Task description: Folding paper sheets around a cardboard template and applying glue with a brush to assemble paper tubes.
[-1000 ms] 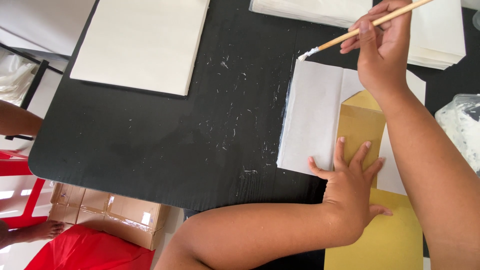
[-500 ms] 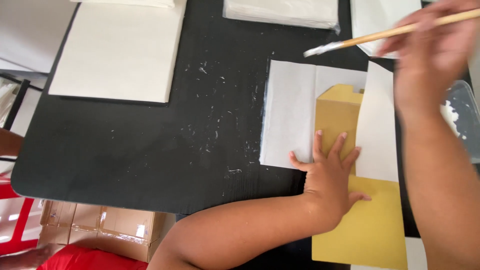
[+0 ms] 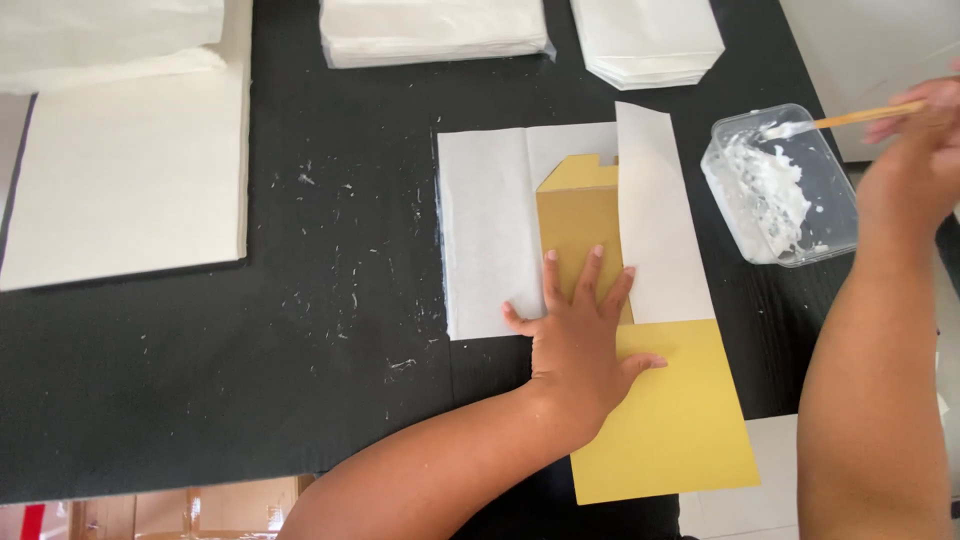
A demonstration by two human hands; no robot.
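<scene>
Since the earlier frame the right hand has carried the brush off the paper to the tub near the table's right edge; its bristles now sit in the white paste. The left hand has stayed flat, fingers spread, pressing the yellow card and paper at the table's near edge. One brush, one tub, one card; three white stacks along the far edge, one pile at the left. The right fingers seem closed on the brush handle, though the frame edge cuts them off
</scene>
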